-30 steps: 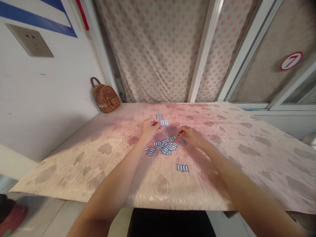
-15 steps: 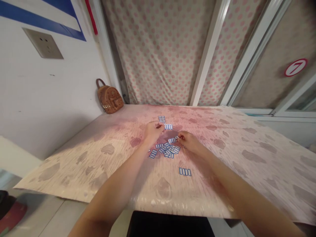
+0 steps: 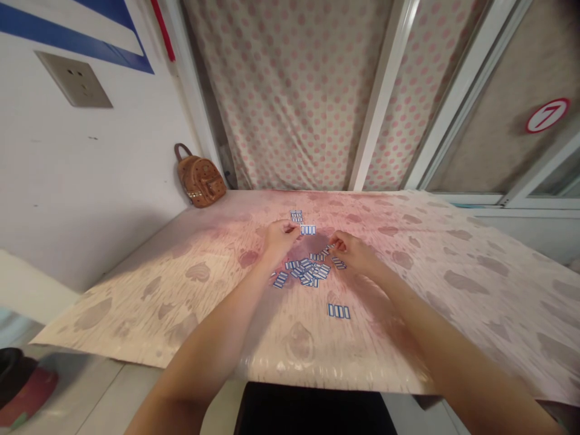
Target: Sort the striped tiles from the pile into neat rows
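Observation:
My left hand pinches a small white card with blue-edged bars by its left end, just above the table. To the right, my right hand has its fingers curled and closed on the end of a similar card, seen tilted and partly covered. Below the hands lies a loose, overlapping pile of these cards. One card rests under my right hand, and another sits left of the pile. Beyond my left hand is a neat group of cards.
A single card lies nearer the front edge of the cloth-covered table. At the back left corner a brown backpack-shaped bag leans against the wall. Dotted curtains hang behind the table.
My right hand has moved slightly up and right, uncovering a card beneath it. The card at its fingertips now sits at a steeper tilt. My left hand keeps its card nearly in place.

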Motion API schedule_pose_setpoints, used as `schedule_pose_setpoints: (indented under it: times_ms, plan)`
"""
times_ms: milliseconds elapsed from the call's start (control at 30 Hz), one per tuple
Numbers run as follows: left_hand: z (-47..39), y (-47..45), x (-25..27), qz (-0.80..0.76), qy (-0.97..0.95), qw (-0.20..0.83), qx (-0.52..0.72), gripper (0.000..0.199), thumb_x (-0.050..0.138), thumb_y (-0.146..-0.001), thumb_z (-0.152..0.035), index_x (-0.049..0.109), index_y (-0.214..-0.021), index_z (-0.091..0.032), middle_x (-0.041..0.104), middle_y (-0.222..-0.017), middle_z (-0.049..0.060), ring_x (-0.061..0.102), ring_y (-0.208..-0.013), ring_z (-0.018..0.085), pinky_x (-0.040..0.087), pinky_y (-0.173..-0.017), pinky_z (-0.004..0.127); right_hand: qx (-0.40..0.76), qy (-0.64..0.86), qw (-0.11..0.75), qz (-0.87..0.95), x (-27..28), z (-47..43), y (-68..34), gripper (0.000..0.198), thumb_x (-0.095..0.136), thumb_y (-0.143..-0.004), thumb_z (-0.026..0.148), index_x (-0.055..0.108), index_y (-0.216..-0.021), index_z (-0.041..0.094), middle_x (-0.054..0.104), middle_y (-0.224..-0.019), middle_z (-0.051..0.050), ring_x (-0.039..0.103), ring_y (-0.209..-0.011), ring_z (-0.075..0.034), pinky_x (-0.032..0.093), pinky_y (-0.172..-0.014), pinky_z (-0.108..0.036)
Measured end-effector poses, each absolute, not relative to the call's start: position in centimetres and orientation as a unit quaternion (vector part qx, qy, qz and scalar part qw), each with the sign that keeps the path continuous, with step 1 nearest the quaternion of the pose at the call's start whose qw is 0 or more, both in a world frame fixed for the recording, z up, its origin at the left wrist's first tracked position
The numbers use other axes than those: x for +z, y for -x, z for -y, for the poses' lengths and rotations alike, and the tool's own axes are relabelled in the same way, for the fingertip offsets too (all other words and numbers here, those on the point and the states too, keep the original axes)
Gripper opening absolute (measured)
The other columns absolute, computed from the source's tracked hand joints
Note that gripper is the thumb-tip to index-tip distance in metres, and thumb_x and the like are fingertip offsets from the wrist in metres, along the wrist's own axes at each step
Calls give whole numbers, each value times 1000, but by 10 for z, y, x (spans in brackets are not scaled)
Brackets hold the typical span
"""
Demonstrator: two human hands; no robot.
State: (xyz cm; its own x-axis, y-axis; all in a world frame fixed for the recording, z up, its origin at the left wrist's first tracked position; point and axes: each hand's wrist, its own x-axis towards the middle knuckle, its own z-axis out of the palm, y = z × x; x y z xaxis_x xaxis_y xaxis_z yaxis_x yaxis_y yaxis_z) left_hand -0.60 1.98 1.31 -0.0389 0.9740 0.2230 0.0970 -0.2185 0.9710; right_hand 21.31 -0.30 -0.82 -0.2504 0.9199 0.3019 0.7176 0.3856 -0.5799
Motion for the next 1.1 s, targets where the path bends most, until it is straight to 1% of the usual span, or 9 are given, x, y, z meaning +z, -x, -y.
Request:
schedule_pose_setpoints:
  times_ms: [100,200,300,400,533,667,767,867,1100]
  plan:
    - [-21,8,11,-468,-581,391,539,9,61,-74,-15,69,-71,-14,69,-63,1,65,-57,11,47,-52,17,190,437,245,845,7,16,-212,17,58,-80,16,66,-95,20,63,-96,-5,59,-86,-18,45,-78,-29]
    - [-23,9,8,-470,-591,382,532,9,61,-73,-17,69,-72,-14,69,-64,2,66,-59,12,47,-53,18,189,412,183,872,14,25,-209,24,57,-81,12,67,-100,22,63,-102,-7,57,-98,-21,44,-85,-32]
    - [-24,8,7,-475,-594,378,528,10,61,-73,-19,69,-72,-14,69,-63,2,66,-59,13,47,-53,18,176,408,147,884,10,25,-208,26,59,-76,7,67,-95,22,62,-97,-6,56,-94,-22,44,-82,-32]
    - [-25,8,6,-480,-592,377,527,10,60,-73,-19,69,-72,-14,69,-62,2,66,-58,13,47,-53,18,166,412,144,884,4,20,-210,18,61,-73,9,63,-86,21,60,-92,-5,55,-88,-20,43,-76,-29]
    - [-27,9,3,-474,-598,372,529,10,61,-73,-21,70,-72,-15,70,-64,2,67,-60,14,48,-55,19,186,425,174,869,7,20,-209,14,53,-76,9,60,-82,19,60,-84,-3,55,-79,-18,40,-69,-28]
    - [-27,8,2,-470,-605,370,525,8,64,-72,-20,71,-72,-15,71,-66,2,67,-61,14,47,-56,19,253,444,263,818,14,22,-207,9,51,-83,22,59,-85,20,60,-72,0,54,-65,-16,38,-61,-26]
    - [-23,3,4,-464,-602,384,524,9,63,-73,-20,70,-75,-15,71,-66,2,66,-60,14,46,-55,19,268,451,346,778,17,19,-206,13,52,-84,29,58,-81,19,62,-69,0,56,-64,-16,41,-59,-25]
    - [-17,-4,5,-449,-591,407,532,9,64,-74,-20,69,-76,-14,70,-65,2,67,-60,14,47,-56,20,274,464,395,744,19,18,-205,22,50,-86,34,59,-74,18,62,-64,-1,56,-57,-15,42,-55,-25]
    - [-4,-13,8,-422,-631,375,532,9,64,-77,-21,71,-78,-15,73,-72,4,68,-67,15,50,-61,21,298,518,401,694,18,25,-196,30,48,-86,40,64,-72,18,62,-58,-1,50,-44,-12,38,-46,-23]
